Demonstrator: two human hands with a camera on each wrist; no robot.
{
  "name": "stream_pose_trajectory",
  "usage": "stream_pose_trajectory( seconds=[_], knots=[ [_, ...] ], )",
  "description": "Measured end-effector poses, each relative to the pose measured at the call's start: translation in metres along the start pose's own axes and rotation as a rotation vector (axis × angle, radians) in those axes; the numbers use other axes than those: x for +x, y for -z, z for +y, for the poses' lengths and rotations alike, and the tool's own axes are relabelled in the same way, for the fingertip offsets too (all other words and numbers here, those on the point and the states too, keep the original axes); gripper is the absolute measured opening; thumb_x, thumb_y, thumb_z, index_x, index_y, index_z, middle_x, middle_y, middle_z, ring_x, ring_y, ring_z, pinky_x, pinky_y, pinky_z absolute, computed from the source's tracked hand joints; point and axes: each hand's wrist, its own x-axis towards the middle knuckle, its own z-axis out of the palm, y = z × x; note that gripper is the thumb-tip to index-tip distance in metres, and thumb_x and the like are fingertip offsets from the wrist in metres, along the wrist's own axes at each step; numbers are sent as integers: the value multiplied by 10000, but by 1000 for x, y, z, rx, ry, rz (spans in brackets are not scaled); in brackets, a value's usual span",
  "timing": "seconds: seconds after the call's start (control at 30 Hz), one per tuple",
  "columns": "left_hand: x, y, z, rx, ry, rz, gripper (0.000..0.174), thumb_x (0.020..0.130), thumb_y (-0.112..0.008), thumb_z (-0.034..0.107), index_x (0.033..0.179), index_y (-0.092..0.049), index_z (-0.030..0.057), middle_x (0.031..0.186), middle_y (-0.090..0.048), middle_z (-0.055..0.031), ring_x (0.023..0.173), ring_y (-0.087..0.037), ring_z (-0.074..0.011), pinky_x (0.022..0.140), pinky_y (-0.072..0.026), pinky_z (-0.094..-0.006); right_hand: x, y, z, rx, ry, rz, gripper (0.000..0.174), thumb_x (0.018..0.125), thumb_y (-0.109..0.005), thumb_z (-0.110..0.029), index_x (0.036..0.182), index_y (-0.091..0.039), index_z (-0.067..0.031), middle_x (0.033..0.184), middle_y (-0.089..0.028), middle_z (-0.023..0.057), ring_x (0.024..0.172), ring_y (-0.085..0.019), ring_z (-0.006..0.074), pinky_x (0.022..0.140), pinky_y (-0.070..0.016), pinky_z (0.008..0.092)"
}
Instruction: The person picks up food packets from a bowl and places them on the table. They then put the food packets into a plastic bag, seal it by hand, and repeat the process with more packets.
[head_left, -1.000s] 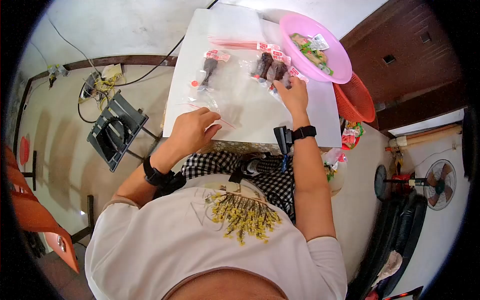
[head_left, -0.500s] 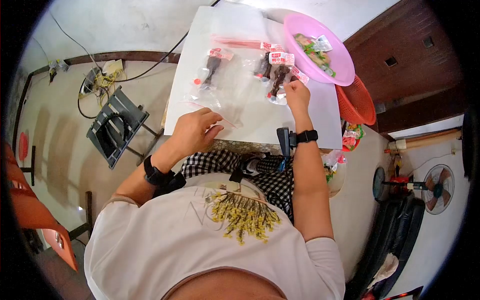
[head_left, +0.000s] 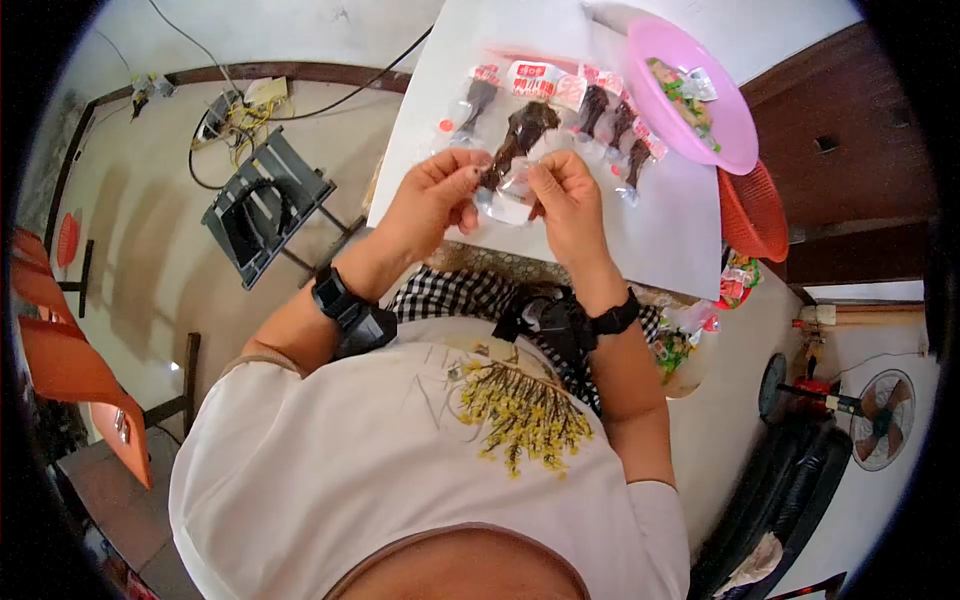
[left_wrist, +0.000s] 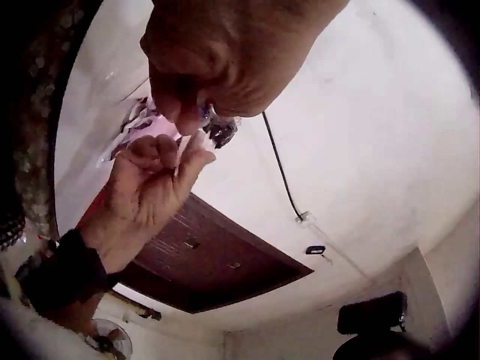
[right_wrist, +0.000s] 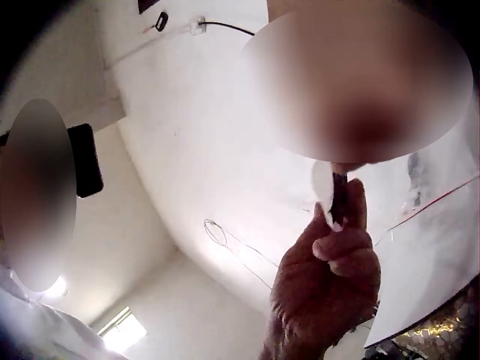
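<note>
Both hands have moved since the earlier frame: the right hand point(head_left: 572, 215) has left the packets at three o'clock and now meets the left hand point(head_left: 432, 200) in front of the chest, which is at six. Between them is a clear pouch of dark meat point(head_left: 530, 125) with a red-and-white label, its label end pointing to twelve. Each hand pinches its near end, thumb and fingertips clamped on the film, other fingers curled.

With only that end gripped, the pouch could slip or swing into its neighbours; a hard pull at the film could tear it.

On the white table point(head_left: 660, 225), a similar packet point(head_left: 478, 103) lies at ten o'clock, and three overlapping ones point(head_left: 622, 125) at three. Beyond, between two and three, a pink basin point(head_left: 742, 125) holds green-and-tan packets point(head_left: 690, 100). A red basket point(head_left: 755, 215) sits below its rim; its contents are hidden. Farther off, at four, stands a fan point(head_left: 882, 420).
</note>
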Motion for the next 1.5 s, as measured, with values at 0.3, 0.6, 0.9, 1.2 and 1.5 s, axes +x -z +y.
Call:
stream_pose_trajectory(
  seconds=[0.3, 0.6, 0.9, 1.2, 1.5],
  knots=[
    [-52, 64, 65, 400, -207, 284, 220, 983, -486, 120, 1116, -621, 7, 882, -657, -11, 511, -511, -14, 445, -429, -155, -14, 5, 10, -1155, 358, 14, 341, 732, -771, -273, 909, -599, -38, 809, -599, 100, 742, -594, 270, 660, -493, 379],
    [-96, 97, 55, 770, 39, 148, 109, 951, -541, 81, 966, -638, 35, 660, -553, 43, 483, -474, -11, 424, -404, -173, -19, -1, 36, -1137, 359, 65, 111, 785, -671, -135, 799, -578, -75, 774, -570, 94, 741, -588, 310, 627, -476, 416],
    [-70, 66, 36, 832, 53, 84, 99, 927, -561, 77, 962, -636, 22, 639, -549, 38, 467, -464, -24, 419, -373, -193, -14, -4, 31, -989, 418, 131, 73, 799, -661, -99, 816, -595, -75, 785, -590, 86, 696, -598, 290, 594, -470, 392],
    [-79, 75, 44, 780, 103, 101, 99, 939, -560, 93, 926, -641, 37, 631, -518, 77, 480, -408, -5, 424, -306, -180, -15, -2, 27, -895, 359, 168, 73, 824, -665, -97, 825, -607, -52, 758, -590, 96, 645, -598, 261, 568, -462, 360],
    [-30, 44, 7, 765, -90, 196, 133, 913, -552, 88, 955, -637, -6, 636, -556, 5, 486, -478, -54, 447, -379, -225, -24, -6, 36, -849, 409, 144, 79, 819, -668, -96, 837, -606, -52, 739, -565, 108, 675, -576, 299, 581, -453, 385]
  ],
)
